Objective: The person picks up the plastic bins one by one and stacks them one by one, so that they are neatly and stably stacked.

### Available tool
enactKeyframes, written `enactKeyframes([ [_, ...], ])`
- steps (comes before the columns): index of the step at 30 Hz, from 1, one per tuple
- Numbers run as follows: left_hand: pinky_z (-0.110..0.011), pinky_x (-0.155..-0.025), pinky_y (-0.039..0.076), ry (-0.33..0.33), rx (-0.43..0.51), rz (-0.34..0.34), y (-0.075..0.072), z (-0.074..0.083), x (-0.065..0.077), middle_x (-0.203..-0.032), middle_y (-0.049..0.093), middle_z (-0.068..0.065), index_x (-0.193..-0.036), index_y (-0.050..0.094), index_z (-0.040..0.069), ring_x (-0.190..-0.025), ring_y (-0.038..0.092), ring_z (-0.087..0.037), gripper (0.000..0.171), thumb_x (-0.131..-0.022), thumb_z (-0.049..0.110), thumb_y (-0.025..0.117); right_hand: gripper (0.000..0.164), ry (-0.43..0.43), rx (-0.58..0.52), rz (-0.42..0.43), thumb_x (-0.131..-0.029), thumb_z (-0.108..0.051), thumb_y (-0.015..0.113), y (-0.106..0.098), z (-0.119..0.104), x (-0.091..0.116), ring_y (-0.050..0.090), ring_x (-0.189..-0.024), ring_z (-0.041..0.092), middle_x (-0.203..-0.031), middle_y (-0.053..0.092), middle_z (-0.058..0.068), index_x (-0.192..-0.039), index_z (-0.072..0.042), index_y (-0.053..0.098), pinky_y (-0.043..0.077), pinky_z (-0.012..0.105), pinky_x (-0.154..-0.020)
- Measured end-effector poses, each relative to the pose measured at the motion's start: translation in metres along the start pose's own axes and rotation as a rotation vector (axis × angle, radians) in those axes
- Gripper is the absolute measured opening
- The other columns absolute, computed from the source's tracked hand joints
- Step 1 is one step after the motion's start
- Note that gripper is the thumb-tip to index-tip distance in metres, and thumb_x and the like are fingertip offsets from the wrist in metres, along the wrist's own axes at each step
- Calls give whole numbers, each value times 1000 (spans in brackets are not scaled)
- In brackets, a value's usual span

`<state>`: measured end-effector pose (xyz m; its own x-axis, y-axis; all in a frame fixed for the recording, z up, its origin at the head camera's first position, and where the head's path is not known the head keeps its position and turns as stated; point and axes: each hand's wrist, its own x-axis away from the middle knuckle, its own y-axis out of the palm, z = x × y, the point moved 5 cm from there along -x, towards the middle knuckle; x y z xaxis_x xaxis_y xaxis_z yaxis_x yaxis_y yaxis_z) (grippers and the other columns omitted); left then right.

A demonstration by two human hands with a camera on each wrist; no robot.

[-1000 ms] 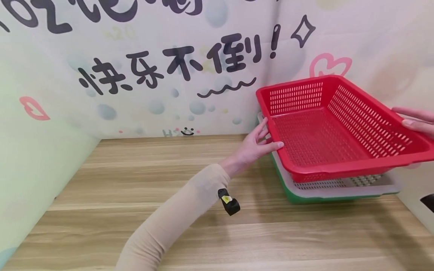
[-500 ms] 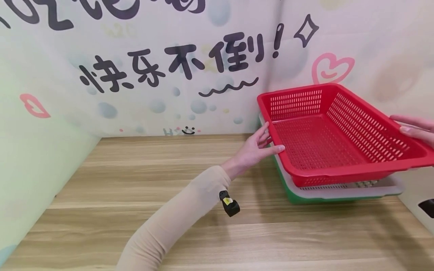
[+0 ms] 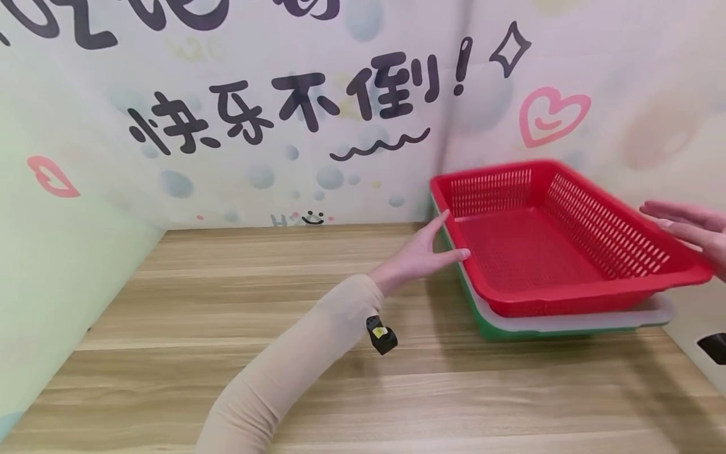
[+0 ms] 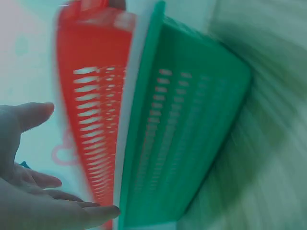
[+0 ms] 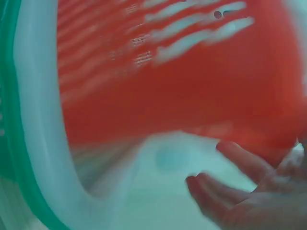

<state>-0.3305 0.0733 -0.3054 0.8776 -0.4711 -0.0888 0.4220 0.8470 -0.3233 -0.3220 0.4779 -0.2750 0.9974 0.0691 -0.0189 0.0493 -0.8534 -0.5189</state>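
A red perforated plastic basket (image 3: 530, 249) sits tilted in a white-rimmed basket (image 3: 578, 323) and a green basket (image 3: 544, 336), its right end raised. My left hand (image 3: 416, 255) is at its left rim, thumb and fingers spread. The left wrist view shows this hand (image 4: 43, 203) beside the green basket (image 4: 192, 129), a fingertip right at the pale rim and the thumb apart from the red wall. My right hand (image 3: 694, 224) has straight fingers near the raised right rim. In the right wrist view, its loosely extended fingers (image 5: 247, 165) are beside the blurred red wall (image 5: 192, 100).
The baskets stand on a wooden table (image 3: 317, 378) at its right side, close to the back wall (image 3: 317, 195), which carries printed lettering and hearts. A pale green wall (image 3: 62, 265) bounds the left. A black camera (image 3: 381, 334) is strapped to the left sleeve.
The red basket has come down, sinking further into the stack. The left fingers have opened from the rim, and the right hand has lowered and loosened its hold on the right rim.
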Motion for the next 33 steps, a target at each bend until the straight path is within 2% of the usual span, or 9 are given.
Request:
enactKeyframes([
  [2,-47,-108,32,-18,-65,16,-5,-2,1,-158,23,-1,-156,20,22,-142,24,-22,83,-89,32,69,45,-79,27,11,-104,-21,43,2,2,-1,58,-93,-10,-112,53,-31,-146,-36,36,51,13,-69],
  [4,-48,-108,31,-25,-64,34,-11,-4,2,-158,22,-3,-155,21,22,-142,25,-27,81,-90,31,68,44,-129,53,1,-104,-18,41,5,3,-2,49,-99,-17,-125,47,-29,-146,-33,37,44,4,-76],
  [7,-49,-107,33,-25,-23,50,-18,-7,3,-158,23,-5,-155,23,21,-140,28,-34,77,-92,26,66,48,-124,115,-18,-104,-22,40,9,2,-5,47,-100,-19,-135,41,-22,-151,-26,29,40,3,-79],
  [11,-47,-109,31,-6,-68,58,-25,-11,4,-157,24,-6,-154,24,18,-140,28,-33,74,-93,25,65,53,-87,170,-68,-104,-27,40,19,-4,-8,45,-101,-20,-142,36,-15,-154,-21,22,41,4,-79],
  [14,-45,-110,30,3,-100,65,-29,-15,6,-157,25,-6,-154,26,15,-140,28,-32,71,-94,25,64,52,-61,169,-98,-104,-29,40,26,-11,-8,45,-102,-19,-139,37,-18,-153,-26,24,42,6,-77],
  [18,-45,-110,30,-1,-105,67,-33,-21,8,-156,28,-5,-153,29,15,-139,29,-34,69,-94,24,64,44,-69,125,-123,-104,-25,42,37,-25,-6,51,-104,-13,-124,47,-29,-147,-33,34,47,12,-77],
  [22,-47,-109,30,-21,-93,61,-37,-27,11,-156,27,-4,-153,30,17,-139,28,-35,69,-93,24,64,39,-72,73,-160,-104,-21,43,50,-39,-6,57,-104,-6,-119,55,-28,-140,-37,44,51,18,-78],
  [30,-48,-110,28,-63,-116,85,-51,-37,17,-157,25,-4,-153,28,20,-140,27,-33,70,-93,26,64,45,22,-52,-247,-103,-29,47,86,-61,-2,58,-111,6,-132,53,-13,-147,-25,42,55,39,-82],
  [33,-48,-111,27,-74,-147,102,-59,-40,21,-157,24,-5,-154,27,21,-141,26,-32,72,-93,28,64,47,2,-26,-254,-102,-29,48,97,-68,-5,57,-111,5,-133,51,-11,-147,-21,40,55,36,-83],
])
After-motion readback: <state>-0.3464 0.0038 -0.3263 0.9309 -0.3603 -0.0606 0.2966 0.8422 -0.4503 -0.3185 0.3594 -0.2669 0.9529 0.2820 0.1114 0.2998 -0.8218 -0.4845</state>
